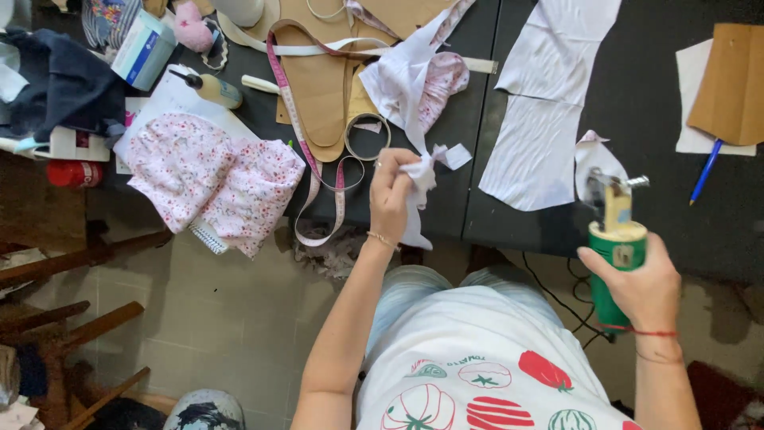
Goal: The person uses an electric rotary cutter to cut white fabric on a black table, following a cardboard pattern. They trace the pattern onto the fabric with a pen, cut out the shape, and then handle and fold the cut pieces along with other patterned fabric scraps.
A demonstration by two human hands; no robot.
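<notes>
Seated person at a black worktable (477,207), viewed from above.

Left hand (390,195): fingers curled tight, pinching a crumpled scrap of white fabric (422,171) at the table's near edge. A strip of the scrap hangs down past the edge beside the wrist.

Right hand (641,283): closed in a full grip around the green cylindrical handle of an electric cutting tool (617,239), held upright just off the table's front edge. The tool's metal head sits at the top, over the table edge; a dark cord (557,299) trails below it.

Surroundings: two flat white fabric panels (541,103) lie on the table between the hands and beyond them. A pink measuring tape (310,151) loops across tan paper pattern pieces (318,87) to the left of the scrap, with a metal ring (368,137) just beside the left hand. A bundle of pink floral fabric (211,175) overhangs the left table edge. A blue pen (705,171) lies at far right, near a brown card piece (732,80).
</notes>
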